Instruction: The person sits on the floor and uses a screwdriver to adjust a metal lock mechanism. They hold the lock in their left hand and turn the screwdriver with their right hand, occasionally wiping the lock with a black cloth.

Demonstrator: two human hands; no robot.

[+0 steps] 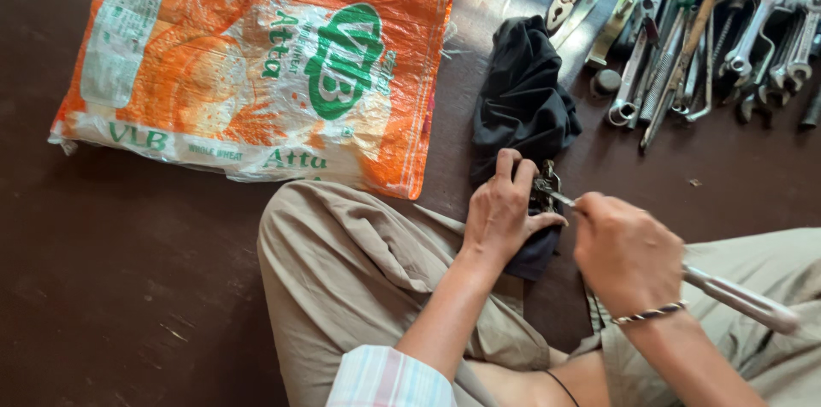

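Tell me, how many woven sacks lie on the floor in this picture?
1. The orange and white woven sack lies flat on the dark floor, upper left, beside the black cloth. Others may be outside the view.

Orange-white-green woven sack (256,65), floor, upper left

You sit on a dark brown floor (128,287), scuffed near you, with sunlight falling across its far edge.
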